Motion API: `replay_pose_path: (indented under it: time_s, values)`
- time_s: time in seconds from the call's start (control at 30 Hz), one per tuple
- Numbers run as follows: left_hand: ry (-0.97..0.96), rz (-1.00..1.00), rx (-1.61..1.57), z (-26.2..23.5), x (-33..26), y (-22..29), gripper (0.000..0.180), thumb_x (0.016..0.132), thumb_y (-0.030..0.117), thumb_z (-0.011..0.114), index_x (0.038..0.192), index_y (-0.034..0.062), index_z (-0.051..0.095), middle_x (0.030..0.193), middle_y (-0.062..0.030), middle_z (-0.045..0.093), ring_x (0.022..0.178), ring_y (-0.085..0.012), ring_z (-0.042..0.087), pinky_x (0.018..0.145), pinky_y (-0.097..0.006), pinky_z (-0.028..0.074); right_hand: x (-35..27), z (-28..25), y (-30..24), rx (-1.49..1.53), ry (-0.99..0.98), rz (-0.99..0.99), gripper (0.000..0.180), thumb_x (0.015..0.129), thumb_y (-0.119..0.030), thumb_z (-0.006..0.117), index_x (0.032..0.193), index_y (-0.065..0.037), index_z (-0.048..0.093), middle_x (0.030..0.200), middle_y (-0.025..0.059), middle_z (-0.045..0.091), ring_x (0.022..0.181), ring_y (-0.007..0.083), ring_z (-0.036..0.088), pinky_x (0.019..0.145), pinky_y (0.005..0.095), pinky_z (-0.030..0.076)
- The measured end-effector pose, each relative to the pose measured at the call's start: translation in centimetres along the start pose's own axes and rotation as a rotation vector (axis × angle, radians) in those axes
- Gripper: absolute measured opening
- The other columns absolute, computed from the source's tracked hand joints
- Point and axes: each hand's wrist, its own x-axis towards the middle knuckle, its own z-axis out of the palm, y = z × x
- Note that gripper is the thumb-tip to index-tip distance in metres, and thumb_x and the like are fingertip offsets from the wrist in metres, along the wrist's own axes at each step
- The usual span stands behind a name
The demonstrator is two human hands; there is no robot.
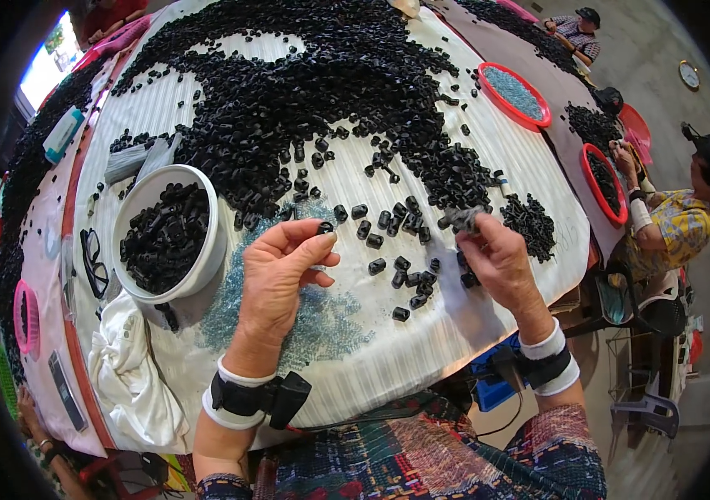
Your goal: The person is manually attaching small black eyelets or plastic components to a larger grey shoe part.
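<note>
My left hand (281,271) is raised over the striped table cloth (471,308) and pinches one small black plastic cap (326,227) between thumb and forefinger. My right hand (501,262) holds a small cluster of black caps (461,219) at its fingertips. Between the two hands lie loose black caps (401,265) scattered on the cloth. A patch of tiny blue-grey beads (330,321) is spread under and around my left hand. Both wrists wear black strapped devices over white bands.
A white bowl (205,258) full of black caps stands left of my left hand. A huge heap of black caps (321,83) covers the far table. Red trays (515,93) sit at the right, where other people work. Black glasses (92,262) and a white cloth (125,375) lie at left.
</note>
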Motion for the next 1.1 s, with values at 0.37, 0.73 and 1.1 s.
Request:
replay_pose_path:
  time_s: [0.37,0.73,1.1]
  values:
    - [-0.015,-0.008,0.021,0.3,0.0,0.2,0.019,0.082,0.005,0.067,0.1,-0.0003,0.061,0.086,-0.0109,0.067,0.069,-0.0144,0.066,0.048,-0.022,0.054,-0.6,2.1,0.4,-0.528,-0.177,-0.46,0.021,0.07,-0.005,0.062,0.09,-0.008,0.058,0.082,0.0057,0.059,0.079,0.0239,0.057,0.067,0.0317,0.051]
    - [-0.141,0.011,0.001,0.9,-0.8,-0.7,0.018,0.082,0.003,0.066,0.099,-0.0013,0.062,0.087,-0.0117,0.067,0.072,-0.0166,0.067,0.053,-0.024,0.055,0.8,2.4,-2.2,-0.031,-0.007,-0.264,0.014,0.073,0.004,0.065,0.085,-0.001,0.059,0.071,0.0091,0.058,0.06,0.0198,0.058,0.055,0.0294,0.048]
    - [-0.204,0.059,0.049,1.5,-1.3,-0.2,0.02,0.081,0.004,0.068,0.099,-0.0029,0.062,0.088,-0.0114,0.068,0.075,-0.0171,0.067,0.058,-0.025,0.055,2.5,4.4,-8.0,0.185,0.099,-0.381,0.01,0.078,0.001,0.066,0.084,0.001,0.059,0.068,0.01,0.058,0.057,0.0145,0.059,0.052,0.0269,0.047]
